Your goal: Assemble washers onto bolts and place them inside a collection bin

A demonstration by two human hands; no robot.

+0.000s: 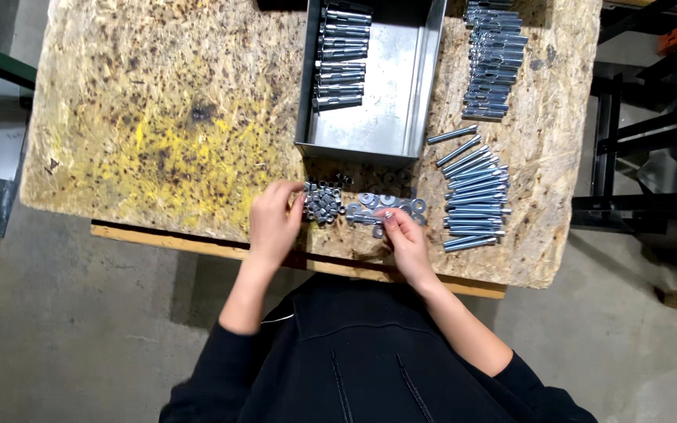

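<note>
Nearest, a bolt [366, 219] is pinched in the right hand [405, 239] over scattered washers [389, 202]. The left hand [273, 223] is curled beside a pile of nuts [323, 202], apparently touching it; a grasp cannot be made out. Loose bolts [472, 200] are laid rightward. Farther off, assembled bolts [340, 55] are stacked in a metal tray [401, 94] on the chipboard bench [158, 117].

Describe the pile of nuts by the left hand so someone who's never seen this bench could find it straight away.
Start at the open grey metal bin on the chipboard workbench. Just below its near left corner, at the fingertips of the left hand, sits the pile of nuts. It is a tight heap of small chunky pieces, unlike the flat washers spread to its right.
</note>
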